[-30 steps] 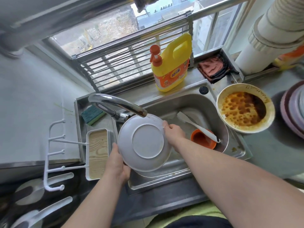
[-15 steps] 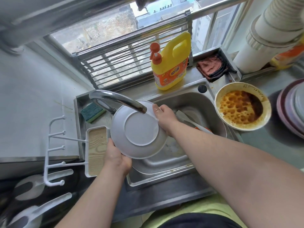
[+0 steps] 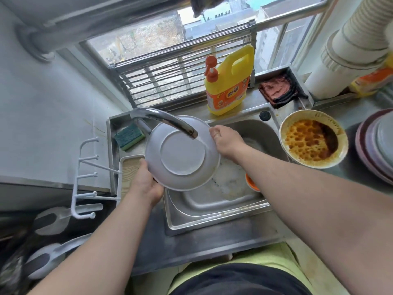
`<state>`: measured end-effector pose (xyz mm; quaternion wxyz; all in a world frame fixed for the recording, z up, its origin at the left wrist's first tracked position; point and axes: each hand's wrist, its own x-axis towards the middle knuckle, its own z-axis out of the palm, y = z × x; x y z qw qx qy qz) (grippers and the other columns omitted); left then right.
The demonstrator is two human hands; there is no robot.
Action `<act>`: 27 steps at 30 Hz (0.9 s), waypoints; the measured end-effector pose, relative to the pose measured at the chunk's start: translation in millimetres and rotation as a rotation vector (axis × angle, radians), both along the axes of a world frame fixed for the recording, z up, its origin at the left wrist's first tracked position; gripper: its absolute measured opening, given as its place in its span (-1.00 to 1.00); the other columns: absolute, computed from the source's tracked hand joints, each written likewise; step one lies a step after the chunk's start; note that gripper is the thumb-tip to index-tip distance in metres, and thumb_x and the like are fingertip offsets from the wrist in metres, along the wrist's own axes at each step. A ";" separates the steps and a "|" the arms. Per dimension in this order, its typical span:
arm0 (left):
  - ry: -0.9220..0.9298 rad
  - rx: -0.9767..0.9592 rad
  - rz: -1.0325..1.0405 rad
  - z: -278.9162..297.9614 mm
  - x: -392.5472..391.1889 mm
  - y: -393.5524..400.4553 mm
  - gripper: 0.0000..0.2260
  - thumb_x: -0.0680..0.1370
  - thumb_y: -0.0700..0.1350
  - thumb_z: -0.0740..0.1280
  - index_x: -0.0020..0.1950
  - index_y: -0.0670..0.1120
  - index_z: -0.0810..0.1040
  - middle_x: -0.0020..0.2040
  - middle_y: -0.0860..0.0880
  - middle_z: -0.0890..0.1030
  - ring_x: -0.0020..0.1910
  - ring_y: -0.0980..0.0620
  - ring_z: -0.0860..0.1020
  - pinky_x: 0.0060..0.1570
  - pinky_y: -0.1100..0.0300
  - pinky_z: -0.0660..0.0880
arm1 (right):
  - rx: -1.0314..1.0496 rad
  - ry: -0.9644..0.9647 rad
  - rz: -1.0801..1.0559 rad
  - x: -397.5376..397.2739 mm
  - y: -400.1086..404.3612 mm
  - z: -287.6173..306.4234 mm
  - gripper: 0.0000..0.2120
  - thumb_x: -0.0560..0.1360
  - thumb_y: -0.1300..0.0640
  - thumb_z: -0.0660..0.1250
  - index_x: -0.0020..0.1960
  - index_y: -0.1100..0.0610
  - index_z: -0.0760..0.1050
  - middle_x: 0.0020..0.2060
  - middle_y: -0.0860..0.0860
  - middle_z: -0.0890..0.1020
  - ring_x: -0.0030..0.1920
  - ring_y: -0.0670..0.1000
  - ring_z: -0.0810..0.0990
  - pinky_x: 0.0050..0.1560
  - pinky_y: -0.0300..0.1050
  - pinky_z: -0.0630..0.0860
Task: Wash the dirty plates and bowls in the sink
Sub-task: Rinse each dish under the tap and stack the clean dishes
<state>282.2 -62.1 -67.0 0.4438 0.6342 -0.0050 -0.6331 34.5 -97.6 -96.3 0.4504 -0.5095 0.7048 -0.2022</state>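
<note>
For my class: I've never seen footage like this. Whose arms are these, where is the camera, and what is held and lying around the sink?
No machine here: a person wears a camera on the head, looking down at their own arms. The left hand and right hand grip a grey plate, underside up, under the running tap above the sink. Nearby are a sponge, a yellow detergent bottle, a sauce-stained bowl and stacked plates on the right.
</note>
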 end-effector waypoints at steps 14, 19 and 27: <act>-0.032 -0.059 -0.082 11.8 -22.4 -27.9 -0.63 0.75 0.15 0.14 0.39 -0.04 0.53 0.22 -0.04 0.70 0.10 0.00 0.68 0.28 -0.12 0.57 | -0.055 -0.203 -0.265 -18.6 5.5 8.3 -0.80 0.69 0.00 0.18 0.05 -0.15 0.59 -0.06 -0.08 0.69 -0.06 0.05 0.61 -0.02 0.03 0.57; -0.056 -0.072 -0.137 2.8 -30.6 -36.2 -0.60 0.74 0.17 0.15 0.45 -0.01 0.52 0.21 -0.01 0.73 0.13 0.00 0.71 -0.08 0.04 0.67 | -0.023 -0.210 -0.340 -31.5 16.0 10.2 -0.81 0.66 -0.08 0.18 0.06 -0.14 0.58 -0.08 -0.04 0.69 -0.08 0.08 0.63 0.07 0.16 0.65; 0.023 -0.063 -0.278 -9.6 -78.4 -24.4 -0.68 0.73 0.16 0.20 0.35 0.04 0.57 0.17 -0.02 0.74 0.17 -0.11 0.70 0.01 -0.08 0.67 | -0.020 -0.128 -0.460 -78.4 47.5 3.6 -0.76 0.60 -0.17 0.18 -0.03 -0.14 0.60 -0.22 -0.04 0.65 -0.12 0.12 0.62 -0.02 0.15 0.62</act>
